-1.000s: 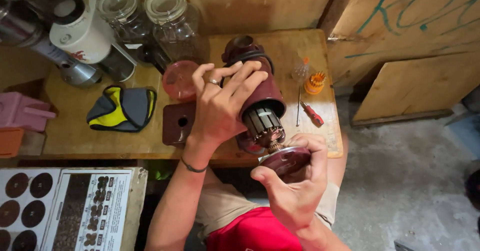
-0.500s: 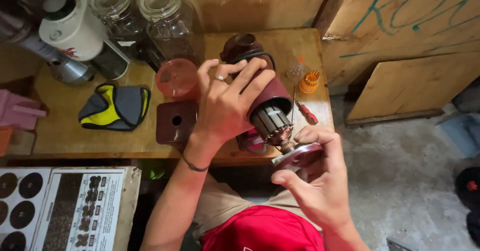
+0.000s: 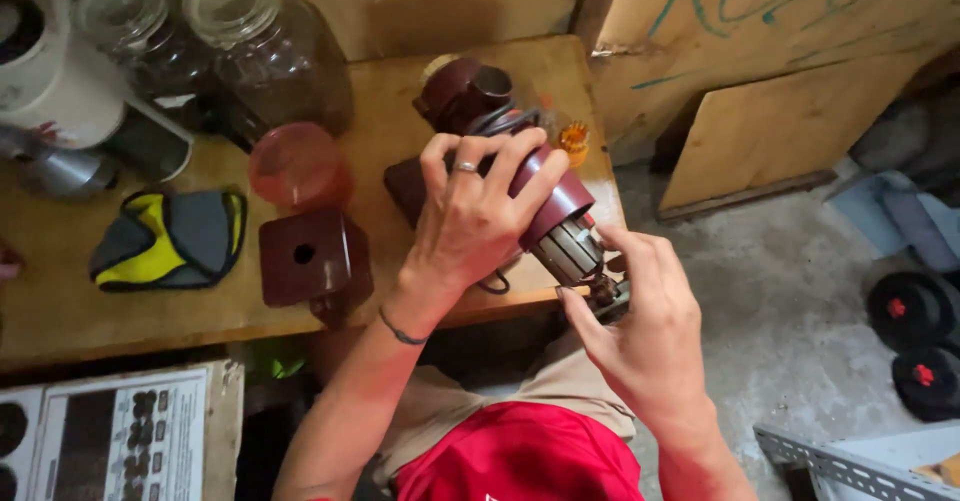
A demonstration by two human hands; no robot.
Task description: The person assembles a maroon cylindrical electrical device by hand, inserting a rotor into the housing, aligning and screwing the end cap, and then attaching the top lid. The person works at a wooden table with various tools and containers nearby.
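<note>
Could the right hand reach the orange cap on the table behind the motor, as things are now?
Probably not directly. The right hand is busy at the motor's lower end, and the motor with the left hand on it lies between it and the orange cap. It would need to let go and go around.

Motor unit (image 3: 555, 223) held over the near right edge of the workbench (image 3: 60, 311), left hand (image 3: 470, 221) on its left, right hand (image 3: 645, 326) nearer and to the right. Square block (image 3: 312, 256) left of them; two jars (image 3: 215, 36) at the far left
</note>
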